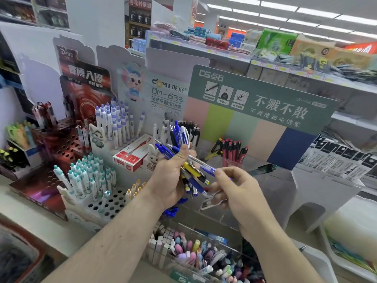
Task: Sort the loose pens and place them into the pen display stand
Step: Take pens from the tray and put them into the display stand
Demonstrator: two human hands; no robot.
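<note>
Holding a mixed bunch point(179, 158) of loose pens, the left hand point(173, 176) has its fingers curled around the barrels, thumb point(182, 154) pressed across the top. The right hand point(234, 188) pinches the tip end of one clear pen point(201, 163) with a blue grip between thumb and forefinger, just beside the left fingers, the other fingers loosely curled below it. Whether the pen is free of the bunch cannot be told. To do the step well, the person should probably draw that pen straight out along its length while the left thumb eases only slightly, so the neighbours, a yellow pen point(192, 170) among them, do not slide out with it. Beyond the fingertips stands the green stand point(263, 103), with red pens point(232, 149) in a clear cup at its foot; left of the fingers a white stand point(114, 203) holds teal-capped pens. Below the wrists an open clear bin point(195, 260) of pastel pens lies where a dropped pen would land and mix in
</note>
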